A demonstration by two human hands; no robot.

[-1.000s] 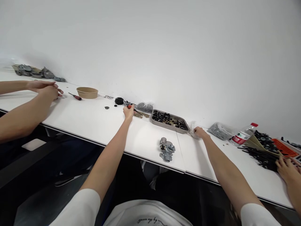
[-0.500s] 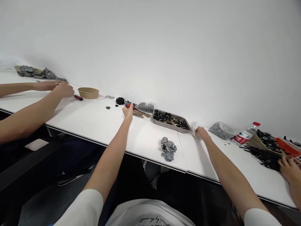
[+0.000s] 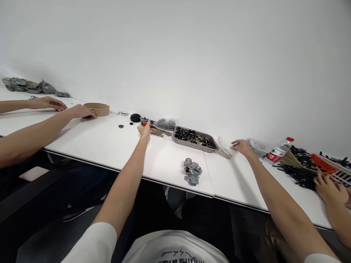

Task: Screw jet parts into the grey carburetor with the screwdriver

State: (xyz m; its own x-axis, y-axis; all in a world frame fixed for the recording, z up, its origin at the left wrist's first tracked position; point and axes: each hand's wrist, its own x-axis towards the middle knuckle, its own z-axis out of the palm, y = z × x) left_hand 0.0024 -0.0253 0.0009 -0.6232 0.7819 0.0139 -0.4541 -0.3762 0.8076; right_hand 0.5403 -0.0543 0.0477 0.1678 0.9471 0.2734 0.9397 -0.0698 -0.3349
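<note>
My left hand [image 3: 144,130] is closed round a red-and-black screwdriver [image 3: 147,125], above a pile of small brass parts [image 3: 158,133]. Out to the right, my right hand [image 3: 241,147] pinches the edge of a clear plastic bag [image 3: 224,149] that has small parts in it. Between my arms a grey metal carburetor [image 3: 192,171] rests on the white table [image 3: 164,160]. Behind it stands a metal tray [image 3: 194,146] full of black and brass parts.
A bag of small grey parts [image 3: 166,124] and black rings [image 3: 135,117] lie by the wall. At left, a co-worker's hands [image 3: 82,111] are near a cardboard bowl [image 3: 100,109]. A water bottle [image 3: 276,153] stands right, before another person's hand [image 3: 330,188] among black parts [image 3: 297,175].
My right hand has risen and shifted right, and the plastic bag is spread wider. The co-worker's near hand has moved to the bowl. My left hand keeps the screwdriver.
</note>
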